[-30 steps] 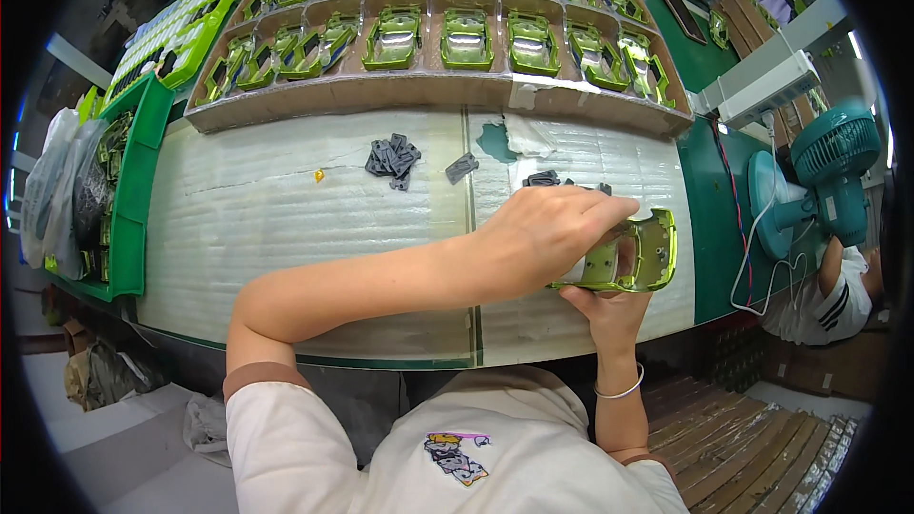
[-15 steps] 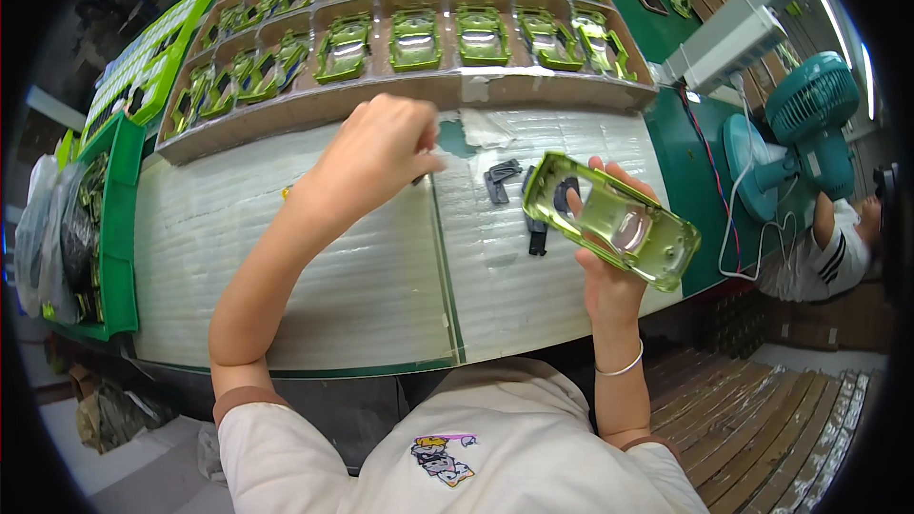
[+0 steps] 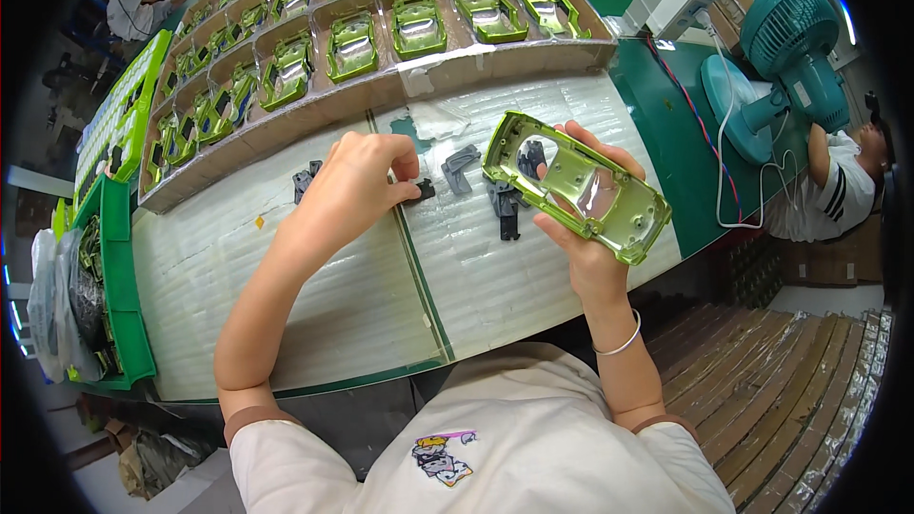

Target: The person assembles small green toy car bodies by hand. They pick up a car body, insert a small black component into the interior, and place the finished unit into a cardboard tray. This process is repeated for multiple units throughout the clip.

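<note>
My right hand (image 3: 594, 265) is wrapped round a green toy car body shell (image 3: 632, 219), tilted so that its hollow inside faces up, a clear window piece showing in the middle. My left hand (image 3: 354, 179) is closed in a pinch over the mat, a small black plastic part (image 3: 421, 190) at its fingertips. Between the hands lie a dark grey angled part (image 3: 461, 169) and several black parts (image 3: 509, 219), these partly under the shell's near end. More black parts (image 3: 305, 179) rest beyond my left wrist.
A divided cardboard tray (image 3: 343, 100) of green car shells spans the far side. At left stand a green crate (image 3: 124, 295) with bagged parts and a bright green rack (image 3: 119, 124). To the right are a teal fan (image 3: 790, 29), cables (image 3: 728, 171) and another person (image 3: 838, 181).
The view has turned, so the tray and bench appear shifted left and tilted. My left hand has come slightly down toward the mat, its pinch now at the black part. The right hand keeps the shell.
</note>
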